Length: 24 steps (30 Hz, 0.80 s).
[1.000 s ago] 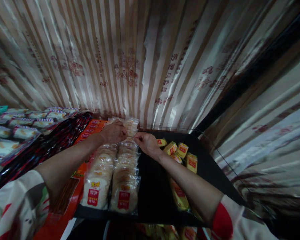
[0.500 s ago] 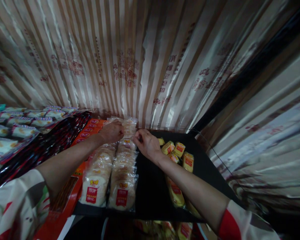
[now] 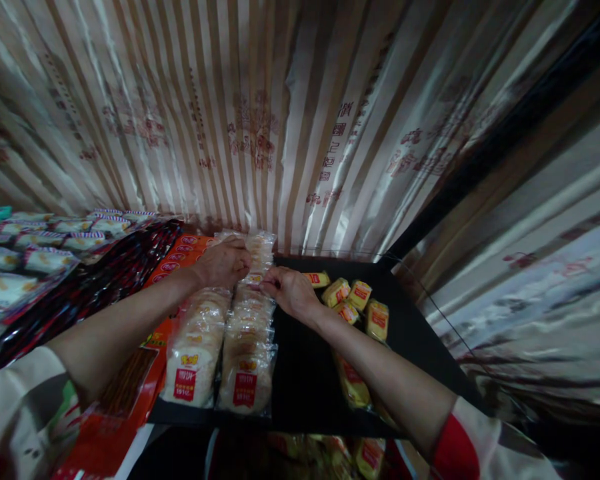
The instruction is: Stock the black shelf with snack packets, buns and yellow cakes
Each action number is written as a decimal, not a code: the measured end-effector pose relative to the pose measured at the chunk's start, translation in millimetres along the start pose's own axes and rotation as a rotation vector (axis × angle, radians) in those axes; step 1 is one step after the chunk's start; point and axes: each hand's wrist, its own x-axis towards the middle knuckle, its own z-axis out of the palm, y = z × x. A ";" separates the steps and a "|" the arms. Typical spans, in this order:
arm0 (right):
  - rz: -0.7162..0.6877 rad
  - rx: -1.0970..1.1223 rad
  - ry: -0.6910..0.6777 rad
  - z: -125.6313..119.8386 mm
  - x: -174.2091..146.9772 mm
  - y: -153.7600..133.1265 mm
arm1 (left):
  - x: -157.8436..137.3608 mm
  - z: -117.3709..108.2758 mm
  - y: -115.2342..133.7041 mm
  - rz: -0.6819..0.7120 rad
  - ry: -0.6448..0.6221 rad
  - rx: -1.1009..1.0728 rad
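Two columns of clear-wrapped rice crackers lie overlapping on a black surface. The left column (image 3: 190,370) and the right column (image 3: 245,380) carry red and yellow labels. My left hand (image 3: 223,262) has its fingers curled in a pinch over the far part of the right column, at the left edge of a cracker packet. Opposite it, my right hand (image 3: 294,292) pinches the right edge of a rice cracker packet (image 3: 254,279) in the same column. Some fingertips are hidden behind the knuckles.
Several yellow-wrapped snacks (image 3: 377,320) lie to the right on the black surface (image 3: 303,360). Orange packages (image 3: 173,263), dark glossy packets (image 3: 115,270) and white packets (image 3: 47,260) stretch leftward. Below the front edge, a container holds more yellow packs (image 3: 369,457). A striped curtain (image 3: 260,120) hangs behind.
My right hand has moved slightly toward me and down along the right column. My left hand stays nearly in place over the far packets.
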 end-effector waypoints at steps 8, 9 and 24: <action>0.045 0.044 0.027 1.2 0.6 -2.7 | -7.2 -3.3 5.2 0.052 -0.141 0.037; 0.055 0.065 0.029 2.3 1.2 -2.1 | -7.1 -3.1 5.1 0.053 -0.143 0.038; 0.120 0.086 -0.090 -14.1 -21.6 -4.4 | -6.6 1.9 6.5 -0.012 -0.081 0.104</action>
